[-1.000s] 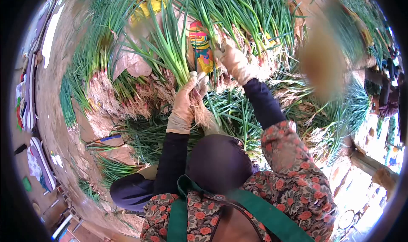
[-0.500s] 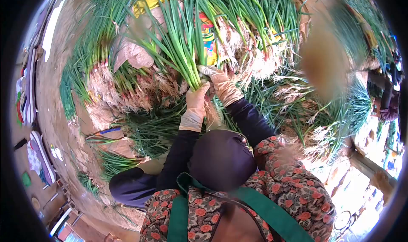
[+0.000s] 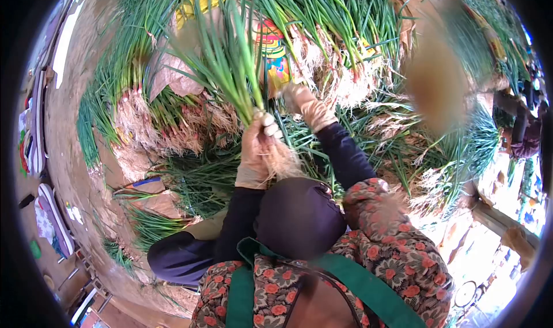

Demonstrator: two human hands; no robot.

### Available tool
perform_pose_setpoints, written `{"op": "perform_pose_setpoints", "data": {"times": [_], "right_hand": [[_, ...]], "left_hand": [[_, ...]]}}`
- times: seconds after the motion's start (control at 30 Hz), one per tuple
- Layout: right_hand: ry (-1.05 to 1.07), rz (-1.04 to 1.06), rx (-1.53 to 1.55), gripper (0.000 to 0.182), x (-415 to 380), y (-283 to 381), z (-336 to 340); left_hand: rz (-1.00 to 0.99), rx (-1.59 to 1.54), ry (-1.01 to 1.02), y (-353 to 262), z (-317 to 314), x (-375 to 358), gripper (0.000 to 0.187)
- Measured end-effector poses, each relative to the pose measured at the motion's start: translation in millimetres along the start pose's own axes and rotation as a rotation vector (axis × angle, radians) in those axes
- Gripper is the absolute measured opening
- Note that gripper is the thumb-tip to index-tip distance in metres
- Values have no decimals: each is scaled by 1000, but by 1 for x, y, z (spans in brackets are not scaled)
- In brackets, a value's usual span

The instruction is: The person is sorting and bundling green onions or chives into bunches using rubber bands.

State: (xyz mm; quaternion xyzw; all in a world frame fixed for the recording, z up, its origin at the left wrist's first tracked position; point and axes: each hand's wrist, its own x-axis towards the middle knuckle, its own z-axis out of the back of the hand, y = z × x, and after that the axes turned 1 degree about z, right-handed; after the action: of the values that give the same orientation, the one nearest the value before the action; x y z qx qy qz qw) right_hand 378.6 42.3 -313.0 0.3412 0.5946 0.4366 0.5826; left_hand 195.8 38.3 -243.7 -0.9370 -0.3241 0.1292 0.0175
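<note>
Obs. from my head view: the left hand (image 3: pixel 252 155), gloved, is closed round the lower stems of a green onion bunch (image 3: pixel 233 80). Leaves fan up and away from the wearer; roots (image 3: pixel 280 160) hang below the fist. I judge the grip is low to gather the stems at their firm end, leaving the leaves free.

Right hand (image 3: pixel 305 104), also gloved, is just right of the bunch, partly curled and apart from the left hand. Motion blur: I cannot tell whether it holds a stalk.

The bunch is in the air, in front of a patterned cloth (image 3: pixel 272 52) between the left pile (image 3: pixel 137 77) and the right pile (image 3: pixel 340 25). Both piles have roots towards the wearer, probably for easy reach at the stem ends. Loose greens (image 3: pixel 207 181) lie nearer the body. Bare ground (image 3: pixel 72 138) shows beyond the left pile's outer edge; the carrier's corners are hidden.
</note>
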Motion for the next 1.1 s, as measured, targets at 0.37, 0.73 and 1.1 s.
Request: {"op": "perform_pose_setpoints", "data": {"times": [0.37,0.73,1.1], "right_hand": [[-535,75,-724,30,-17,34,39],[-22,-101,390,44,-56,10,8],[-223,-120,755,18,-41,1,-24]], "left_hand": [[17,197,78,-3,2,38,18],[62,564,-450,11,13,24,17],[210,561,-221,14,25,3,26]]}}
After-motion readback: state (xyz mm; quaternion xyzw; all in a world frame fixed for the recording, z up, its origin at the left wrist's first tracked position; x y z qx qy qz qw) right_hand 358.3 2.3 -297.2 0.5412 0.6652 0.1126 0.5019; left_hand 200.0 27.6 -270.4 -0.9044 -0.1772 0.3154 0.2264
